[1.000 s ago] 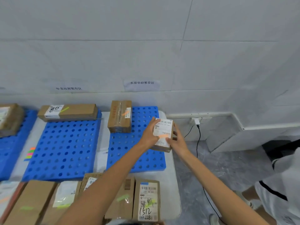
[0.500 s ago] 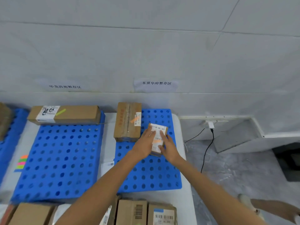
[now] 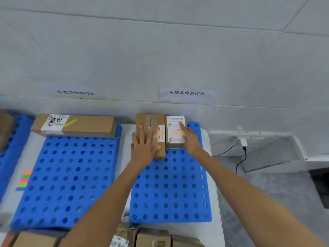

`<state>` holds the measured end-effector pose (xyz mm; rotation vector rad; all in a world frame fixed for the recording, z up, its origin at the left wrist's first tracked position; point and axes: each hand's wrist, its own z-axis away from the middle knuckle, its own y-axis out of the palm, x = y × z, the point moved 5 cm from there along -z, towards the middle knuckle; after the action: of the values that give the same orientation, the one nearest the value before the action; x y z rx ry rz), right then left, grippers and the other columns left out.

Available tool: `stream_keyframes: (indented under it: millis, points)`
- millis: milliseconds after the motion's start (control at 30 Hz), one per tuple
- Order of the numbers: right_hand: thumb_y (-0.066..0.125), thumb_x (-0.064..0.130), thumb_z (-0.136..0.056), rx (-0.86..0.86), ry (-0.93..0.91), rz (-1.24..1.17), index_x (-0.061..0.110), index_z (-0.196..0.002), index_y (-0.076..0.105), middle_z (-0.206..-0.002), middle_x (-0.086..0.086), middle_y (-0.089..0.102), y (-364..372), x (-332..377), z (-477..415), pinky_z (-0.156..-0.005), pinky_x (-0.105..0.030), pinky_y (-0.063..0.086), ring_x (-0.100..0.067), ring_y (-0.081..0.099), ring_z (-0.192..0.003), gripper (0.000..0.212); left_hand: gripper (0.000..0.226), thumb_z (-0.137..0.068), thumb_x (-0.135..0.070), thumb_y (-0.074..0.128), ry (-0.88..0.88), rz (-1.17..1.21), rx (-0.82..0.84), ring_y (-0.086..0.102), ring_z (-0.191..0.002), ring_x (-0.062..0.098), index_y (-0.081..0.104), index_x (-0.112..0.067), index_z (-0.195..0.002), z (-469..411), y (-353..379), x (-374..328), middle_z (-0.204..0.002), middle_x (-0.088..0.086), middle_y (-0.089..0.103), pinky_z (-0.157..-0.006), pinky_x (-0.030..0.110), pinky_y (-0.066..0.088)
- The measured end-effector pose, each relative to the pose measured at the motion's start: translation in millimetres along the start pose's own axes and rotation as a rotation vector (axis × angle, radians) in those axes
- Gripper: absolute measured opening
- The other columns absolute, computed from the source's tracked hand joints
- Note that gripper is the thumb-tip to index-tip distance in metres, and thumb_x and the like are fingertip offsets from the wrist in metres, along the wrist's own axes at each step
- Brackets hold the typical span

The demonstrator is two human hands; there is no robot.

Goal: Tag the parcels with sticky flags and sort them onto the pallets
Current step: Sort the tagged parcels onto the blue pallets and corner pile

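Observation:
A small parcel (image 3: 173,128) with a white label and an orange flag lies at the far end of the right blue pallet (image 3: 170,189), tight against a taped brown parcel (image 3: 148,122) that also bears an orange flag. My right hand (image 3: 188,139) rests flat on the small parcel's right side with straight fingers. My left hand (image 3: 144,147) lies flat on the taped parcel, fingers spread. A long parcel (image 3: 85,124) with a green flag sits at the back of the middle blue pallet (image 3: 67,175).
A pad of coloured sticky flags (image 3: 24,180) lies on the table left of the middle pallet. Several untagged parcels (image 3: 153,237) line the near edge. Another pallet with a parcel (image 3: 5,129) is at far left. A cable (image 3: 240,161) hangs right of the table.
Both hands carried the small parcel forward and set it down at the back of the right pallet beside the taped parcel. The left hand moved onto the taped parcel.

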<state>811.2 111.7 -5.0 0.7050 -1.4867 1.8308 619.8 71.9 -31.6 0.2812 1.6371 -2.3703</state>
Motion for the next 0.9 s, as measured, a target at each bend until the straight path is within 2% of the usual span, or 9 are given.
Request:
stream_keyframes:
  millis: [133, 200, 267, 300, 400, 500, 633, 700, 900]
  points:
    - [0.052, 0.039, -0.094, -0.013, 0.106, 0.015, 0.007, -0.114, 0.052, -0.083, 0.002, 0.056, 2.6, 0.1, -14.7, -0.046, -0.011, 0.044, -0.006, 0.056, -0.068, 0.038, 0.081, -0.093, -0.061, 0.031, 0.002, 0.025, 0.055, -0.017, -0.142, 0.040, -0.018, -0.028, -0.148, -6.9, -3.6, -2.1, -0.152, 0.005, -0.033, -0.115, 0.053, 0.011]
    - [0.049, 0.026, -0.097, 0.013, 0.136, 0.121, 0.008, -0.129, 0.045, -0.102, -0.009, 0.058, -0.7, 1.0, -15.1, -0.068, -0.017, 0.051, -0.017, 0.059, -0.089, 0.036, 0.081, -0.093, -0.058, 0.034, 0.017, 0.039, 0.087, -0.021, -0.141, 0.040, -0.018, -0.027, -0.148, -7.4, -6.3, -0.5, -0.152, 0.006, -0.034, -0.114, 0.057, 0.004]
    - [0.043, 0.015, -0.098, 0.042, 0.032, 0.327, 0.018, -0.148, 0.023, -0.136, -0.020, 0.041, -3.3, -5.8, -13.7, -0.102, -0.038, 0.040, -0.033, 0.041, -0.124, 0.054, 0.080, -0.095, -0.055, 0.034, 0.043, 0.045, 0.063, -0.026, -0.140, 0.038, -0.018, -0.025, -0.148, -1.1, -10.6, 0.3, -0.151, 0.007, -0.035, -0.112, 0.059, -0.002]
    - [0.043, 0.016, -0.097, 0.033, -0.017, 0.392, 0.019, -0.149, 0.017, -0.140, -0.021, 0.037, -5.7, -5.8, -9.3, -0.105, -0.045, 0.034, -0.035, 0.035, -0.129, 0.058, 0.079, -0.096, -0.053, 0.035, 0.065, 0.054, 0.031, -0.028, -0.139, 0.036, -0.018, -0.024, -0.148, 5.3, -13.0, -0.8, -0.151, 0.008, -0.034, -0.112, 0.059, -0.004]
    - [0.044, 0.020, -0.097, -0.020, -0.132, 0.290, 0.016, -0.147, 0.028, -0.138, -0.019, 0.043, -16.0, -4.8, 26.1, -0.106, -0.049, 0.034, -0.034, 0.037, -0.129, 0.052, 0.073, -0.098, -0.043, 0.038, 0.152, 0.159, -0.077, -0.026, -0.141, 0.031, -0.009, -0.025, -0.151, 40.7, -14.7, -9.0, -0.155, 0.006, -0.026, -0.115, 0.053, -0.002]
    - [0.044, 0.017, -0.098, -0.020, -0.174, 0.184, 0.013, -0.142, 0.038, -0.135, -0.014, 0.045, -24.9, -8.8, 85.3, -0.109, -0.039, 0.031, -0.029, 0.038, -0.128, 0.044, 0.061, -0.099, -0.033, 0.041, 0.225, 0.230, -0.136, -0.015, -0.145, 0.028, 0.013, -0.016, -0.151, 86.1, -6.8, -19.7, -0.159, 0.007, -0.010, -0.118, 0.046, 0.005]
    - [0.044, 0.015, -0.099, -0.005, -0.138, 0.140, 0.008, -0.138, 0.042, -0.136, -0.014, 0.046, -27.8, -27.9, 154.5, -0.109, -0.037, 0.031, -0.030, 0.040, -0.127, 0.040, 0.050, -0.100, -0.023, 0.042, 0.255, 0.326, -0.095, -0.006, -0.147, 0.022, 0.028, -0.014, -0.147, 146.8, 18.5, -35.5, -0.159, 0.007, 0.006, -0.119, 0.036, 0.007]
    - [0.045, 0.015, -0.098, 0.002, -0.125, 0.120, 0.008, -0.136, 0.045, -0.135, -0.013, 0.048, -28.1, -36.3, 188.2, -0.108, -0.037, 0.033, -0.029, 0.043, -0.125, 0.038, 0.045, -0.099, -0.019, 0.043, 0.272, 0.386, -0.087, 0.007, -0.146, 0.023, 0.035, -0.013, -0.143, 179.0, 27.8, -41.7, -0.156, 0.008, 0.017, -0.118, 0.040, 0.021]
    - [0.047, 0.007, -0.096, 0.064, -0.076, 0.051, 0.006, -0.130, 0.049, -0.131, -0.011, 0.051, -12.7, -80.7, 324.9, -0.104, -0.025, 0.032, -0.023, 0.046, -0.123, 0.034, 0.031, -0.099, -0.016, 0.043, 0.296, 0.413, 0.043, 0.045, -0.123, 0.021, 0.051, -0.011, -0.129, 303.7, 94.2, -57.7, -0.133, 0.005, 0.049, -0.101, 0.027, 0.036]
